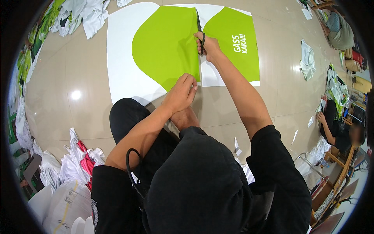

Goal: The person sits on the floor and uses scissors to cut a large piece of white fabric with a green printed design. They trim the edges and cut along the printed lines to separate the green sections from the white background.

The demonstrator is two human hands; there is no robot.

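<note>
A white fabric sheet [122, 50] printed with lime-green panels lies flat on the floor before me. My right hand [209, 46] is closed round the handles of black scissors [198, 21], whose blades point away from me near the sheet's far edge. A narrow slit runs from the scissors to the near edge, parting the larger left panel [167, 43] from the smaller right panel [230, 50], which bears white lettering. At the near edge, just left of the slit, my left hand [181, 93] has its fingers pinched on the fabric. What lies beneath those fingertips is hidden.
My bent knee [128, 111] and bare foot [185, 117] are close to the sheet. White cloth heaps [87, 17] lie at far left, more cloth and a white sack [64, 206] at near left. Another person [341, 134] sits at right beside a green-and-white cloth pile [337, 89].
</note>
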